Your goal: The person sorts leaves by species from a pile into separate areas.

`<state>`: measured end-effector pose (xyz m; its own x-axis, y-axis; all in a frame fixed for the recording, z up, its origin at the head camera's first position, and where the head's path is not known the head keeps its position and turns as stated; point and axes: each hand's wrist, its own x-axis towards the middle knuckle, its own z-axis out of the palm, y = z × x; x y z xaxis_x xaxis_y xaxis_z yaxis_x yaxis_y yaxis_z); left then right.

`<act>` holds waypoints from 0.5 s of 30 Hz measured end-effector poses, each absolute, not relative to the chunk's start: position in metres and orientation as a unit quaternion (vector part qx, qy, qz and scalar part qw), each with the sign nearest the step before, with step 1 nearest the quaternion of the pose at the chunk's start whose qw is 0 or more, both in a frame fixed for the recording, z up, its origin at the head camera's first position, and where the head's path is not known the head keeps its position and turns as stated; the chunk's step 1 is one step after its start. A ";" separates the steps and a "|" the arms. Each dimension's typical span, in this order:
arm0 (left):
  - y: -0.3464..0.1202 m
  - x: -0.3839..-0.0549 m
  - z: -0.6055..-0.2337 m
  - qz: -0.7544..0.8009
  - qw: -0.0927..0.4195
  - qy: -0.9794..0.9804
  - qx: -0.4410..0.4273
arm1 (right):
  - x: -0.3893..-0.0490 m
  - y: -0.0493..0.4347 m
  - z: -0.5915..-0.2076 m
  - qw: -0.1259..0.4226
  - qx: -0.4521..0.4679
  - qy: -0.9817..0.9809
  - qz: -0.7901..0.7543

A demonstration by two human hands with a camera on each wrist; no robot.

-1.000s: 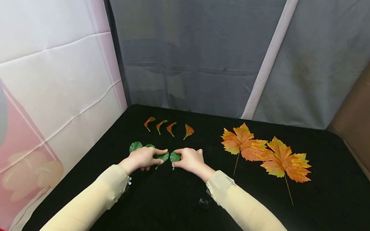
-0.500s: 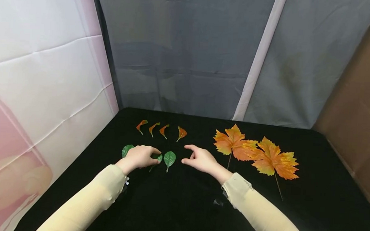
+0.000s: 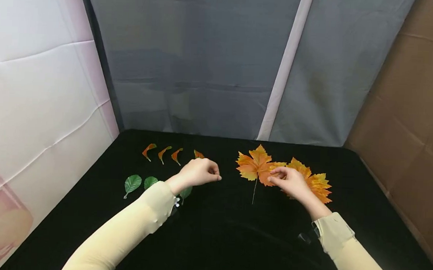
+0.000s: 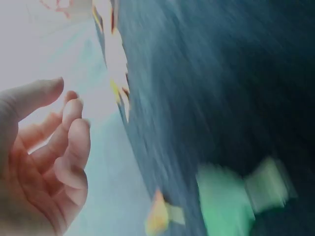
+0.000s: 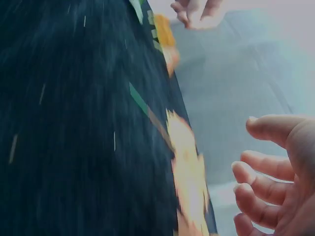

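Observation:
My left hand [image 3: 198,171] is raised over the table, right of the green leaves, partly covering the rightmost small orange leaf [image 3: 198,154]. In the left wrist view its fingers [image 4: 74,142] are loosely bent, with nothing between them and the thumb. My right hand [image 3: 290,181] hovers over the two orange maple leaves, overlapping the right maple leaf [image 3: 319,187] and the edge of the left maple leaf [image 3: 253,165]. Thumb and fingers [image 5: 261,182] stand apart and hold nothing. Green leaves [image 3: 132,183] lie in a row at the left, partly hidden by my left forearm.
Behind the green leaves, curled orange leaves [image 3: 165,153] form another row. The table [image 3: 219,232] has a black cloth. Grey curtain [image 3: 190,69] stands behind it, a white panel [image 3: 40,91] at the left and a brown panel [image 3: 413,111] at the right.
The right hand, first at a green leaf, has moved right to the maple leaves. The left hand has let go of its green leaf, risen and moved right. The head view has turned right.

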<state>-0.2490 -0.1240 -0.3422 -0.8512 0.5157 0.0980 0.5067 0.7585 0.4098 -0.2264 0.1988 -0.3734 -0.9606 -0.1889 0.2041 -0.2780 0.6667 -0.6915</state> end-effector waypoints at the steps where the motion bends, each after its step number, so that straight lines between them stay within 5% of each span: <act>1: -0.114 -0.250 -0.344 0.236 0.021 0.931 0.276 | -0.224 0.208 -0.374 0.058 0.118 -0.912 0.389; 8: -0.066 -0.256 -0.353 0.470 0.200 0.826 0.237 | -0.212 0.258 -0.383 0.027 0.060 -0.921 0.383; 15: -0.055 -0.271 -0.370 0.492 0.205 0.835 0.135 | -0.210 0.275 -0.393 -0.093 0.053 -0.921 0.374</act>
<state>-0.2708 -0.0555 -0.3705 -0.8794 0.4278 -0.2090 0.0244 0.4788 0.8776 -0.2098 0.2746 -0.3935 -0.9771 -0.1671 -0.1321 -0.0278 0.7148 -0.6987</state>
